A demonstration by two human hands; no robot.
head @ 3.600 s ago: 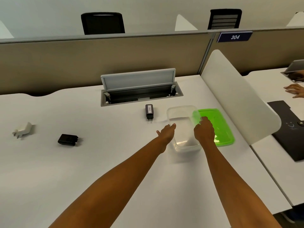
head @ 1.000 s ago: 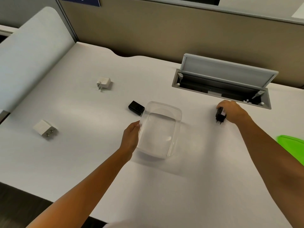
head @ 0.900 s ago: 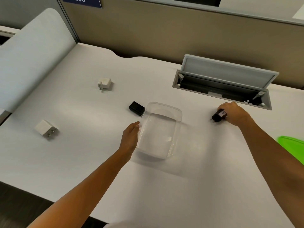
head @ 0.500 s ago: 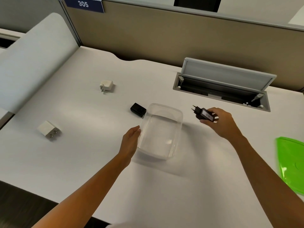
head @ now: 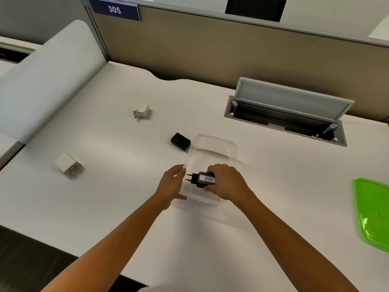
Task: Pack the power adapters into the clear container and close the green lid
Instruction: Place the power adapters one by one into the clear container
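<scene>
1. Progress: early stage is judged. No adapter is seen resting in the clear container point(head: 212, 157) yet; the first one is being brought in.
2. Right hand point(head: 227, 182): fingers point(head: 212, 168) are closed around the labelled black adapter point(head: 203, 179), tag "018" facing up, prongs pointing toward the left hand. The adapter is held over the near end of the container; whether it touches the floor of it cannot be told.
3. Left hand point(head: 171, 184): fingers point(head: 180, 167) are spread loosely and laid flat against the near-left wall of the container, which is steadied, not gripped.
4. Left to pack: a second black adapter point(head: 180, 141) just beyond the left fingers, touching or nearly touching the container's far-left corner; a square white adapter point(head: 68, 165) well to the left; a rounded white adapter point(head: 141, 110) farther off on the counter point(head: 273, 186).
5. The green lid point(head: 372, 211) is lying well right of the right fingers, off the container. Closing is not yet done.
</scene>
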